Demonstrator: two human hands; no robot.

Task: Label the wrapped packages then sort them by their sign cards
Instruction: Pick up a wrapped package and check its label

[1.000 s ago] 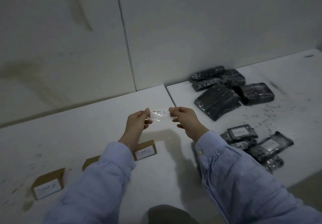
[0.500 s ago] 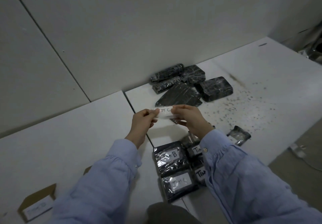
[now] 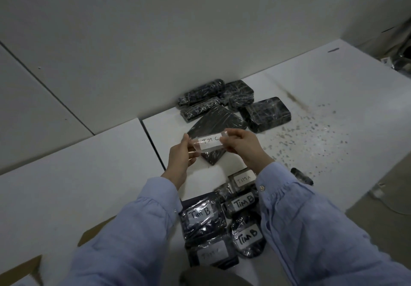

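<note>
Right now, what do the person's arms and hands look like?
Both arms are in long light blue shirt sleeves, the left sleeve and right sleeve gathered into buttoned cuffs; a small pale button shows on the right cuff. The left hand and right hand are bare: no gloves, and no ring or watch shows.

The white paper label on clear tape (image 3: 210, 142), pinched between the left grip (image 3: 181, 158) and the right grip (image 3: 242, 147), reads "TIM C". Below the right grip, a small dark film-wrapped package (image 3: 243, 180) is labelled "TIM A", and three black film-wrapped packages (image 3: 199, 213) (image 3: 243, 203) (image 3: 248, 236) are labelled "TIM B".
</note>
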